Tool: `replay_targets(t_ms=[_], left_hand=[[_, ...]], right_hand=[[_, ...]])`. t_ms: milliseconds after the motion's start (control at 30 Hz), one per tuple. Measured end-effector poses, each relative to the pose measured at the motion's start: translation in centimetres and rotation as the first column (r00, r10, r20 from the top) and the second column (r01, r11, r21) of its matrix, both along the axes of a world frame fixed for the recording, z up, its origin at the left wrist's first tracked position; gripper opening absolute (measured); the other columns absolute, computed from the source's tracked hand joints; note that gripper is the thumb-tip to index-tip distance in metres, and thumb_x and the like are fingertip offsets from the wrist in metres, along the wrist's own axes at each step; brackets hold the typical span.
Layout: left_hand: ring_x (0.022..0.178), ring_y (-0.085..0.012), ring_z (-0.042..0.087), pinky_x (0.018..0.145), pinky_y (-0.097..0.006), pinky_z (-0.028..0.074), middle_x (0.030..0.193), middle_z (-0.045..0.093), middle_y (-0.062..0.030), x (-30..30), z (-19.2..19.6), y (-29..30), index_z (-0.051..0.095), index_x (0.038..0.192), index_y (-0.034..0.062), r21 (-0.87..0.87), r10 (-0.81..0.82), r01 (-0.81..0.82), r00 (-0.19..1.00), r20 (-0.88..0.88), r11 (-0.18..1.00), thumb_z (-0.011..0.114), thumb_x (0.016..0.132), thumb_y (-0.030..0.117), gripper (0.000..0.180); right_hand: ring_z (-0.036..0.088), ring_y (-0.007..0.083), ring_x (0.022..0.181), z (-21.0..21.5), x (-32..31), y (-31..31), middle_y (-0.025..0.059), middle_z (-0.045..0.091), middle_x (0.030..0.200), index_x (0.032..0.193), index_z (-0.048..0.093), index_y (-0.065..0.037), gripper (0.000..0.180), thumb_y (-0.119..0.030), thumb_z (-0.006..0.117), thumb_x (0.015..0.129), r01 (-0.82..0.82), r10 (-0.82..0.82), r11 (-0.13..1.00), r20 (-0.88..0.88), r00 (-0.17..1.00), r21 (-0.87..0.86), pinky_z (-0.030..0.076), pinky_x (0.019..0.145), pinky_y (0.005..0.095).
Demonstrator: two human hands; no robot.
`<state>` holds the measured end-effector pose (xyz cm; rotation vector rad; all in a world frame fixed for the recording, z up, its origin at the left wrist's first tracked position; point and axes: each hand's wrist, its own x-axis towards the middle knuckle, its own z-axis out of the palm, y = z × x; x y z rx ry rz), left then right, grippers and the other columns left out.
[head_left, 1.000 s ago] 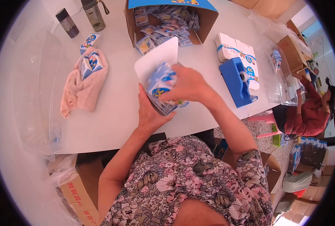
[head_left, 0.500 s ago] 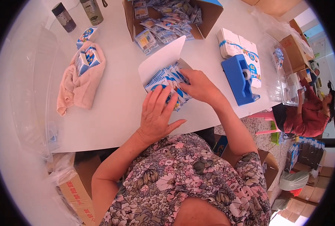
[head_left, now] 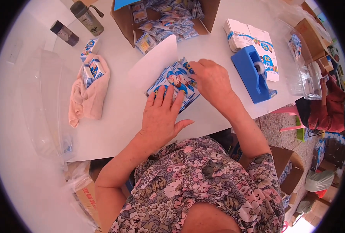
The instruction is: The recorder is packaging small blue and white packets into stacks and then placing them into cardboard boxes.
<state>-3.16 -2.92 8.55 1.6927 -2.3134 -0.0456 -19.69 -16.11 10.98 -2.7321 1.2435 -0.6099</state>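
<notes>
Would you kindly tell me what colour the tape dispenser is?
The tape dispenser is blue; it shows best in the head view.

We see blue logos on the sachets (head_left: 177, 79) and flat white cartons (head_left: 262, 37), red characters on a cardboard box (head_left: 88, 197).

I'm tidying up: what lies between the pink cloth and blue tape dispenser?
Head view: an open white box of packets, with the left hand and right hand at it.

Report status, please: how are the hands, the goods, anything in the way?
Left hand spread on blue-and-white packets. Right hand at their right edge, grip unclear. White flap raised, blocking neither hand.
</notes>
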Motion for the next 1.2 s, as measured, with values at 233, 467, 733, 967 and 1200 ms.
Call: replay_targets(t_ms=[233, 467, 733, 967, 1200], left_hand=[[0.146, -0.0449, 0.024, 0.116, -0.057, 0.022, 0.158, 0.028, -0.0247, -0.9, 0.9, -2.6, 0.037, 0.149, 0.0008, -0.033, -0.082, 0.084, 0.995, 0.060, 0.996, 0.054, 0.089, 0.066, 0.090], [0.148, -0.0428, 0.022, 0.119, -0.055, 0.019, 0.157, 0.028, -0.0254, -0.3, -0.8, -3.6, 0.036, 0.149, -0.0024, 0.097, -0.113, 0.099, 0.983, 0.148, 0.990, 0.047, 0.091, 0.070, 0.093], [0.140, -0.0437, 0.038, 0.114, -0.054, 0.030, 0.145, 0.045, -0.0260, -0.6, -0.3, -2.1, 0.048, 0.139, -0.0035, -0.136, -0.111, 0.101, 0.992, -0.065, 0.985, 0.067, 0.087, 0.050, 0.076], [0.138, -0.0471, 0.038, 0.113, -0.052, 0.033, 0.145, 0.046, -0.0264, 0.0, 1.4, -1.8, 0.052, 0.137, -0.0028, -0.160, -0.096, 0.074, 0.986, -0.134, 0.984, 0.071, 0.088, 0.033, 0.064], [0.149, -0.0488, 0.014, 0.120, -0.059, 0.013, 0.160, 0.020, -0.0271, -1.4, -0.1, -5.1, 0.030, 0.153, 0.0018, 0.115, -0.053, 0.046, 0.997, 0.055, 0.992, 0.039, 0.098, 0.063, 0.083]], right_hand=[[0.065, 0.0276, 0.082, -2.8, 0.6, -1.7, 0.0073, 0.063, 0.085, 0.078, 0.070, -0.004, 0.004, -0.006, 0.072, 0.076, -0.047, 0.068, 0.991, 0.173, 0.983, -0.125, 0.054, 0.069, 0.0375], [0.060, 0.0044, 0.078, -0.2, -1.0, -2.7, 0.0023, 0.072, 0.087, 0.095, 0.071, 0.003, 0.013, -0.009, 0.070, 0.092, -0.213, -0.244, 0.848, 0.715, 0.655, 0.485, 0.050, 0.067, 0.0228], [0.070, 0.0253, 0.072, -2.9, 0.8, -2.0, 0.0122, 0.071, 0.080, 0.099, 0.070, -0.001, 0.018, -0.012, 0.073, 0.085, -0.009, -0.009, 0.999, 0.360, 0.933, 0.047, 0.055, 0.067, 0.0352], [0.065, 0.0326, 0.099, -2.1, -0.4, -1.3, 0.0123, 0.067, 0.112, 0.106, 0.068, -0.005, 0.031, -0.007, 0.076, 0.076, -0.077, 0.081, 0.997, 0.474, 0.877, -0.028, 0.055, 0.081, 0.0386], [0.063, 0.0245, 0.116, -4.1, -2.9, -2.7, 0.0120, 0.066, 0.126, 0.122, 0.066, -0.004, 0.031, -0.019, 0.067, 0.095, -0.124, -0.064, 0.965, 0.666, 0.743, 0.231, 0.052, 0.092, 0.0355]])
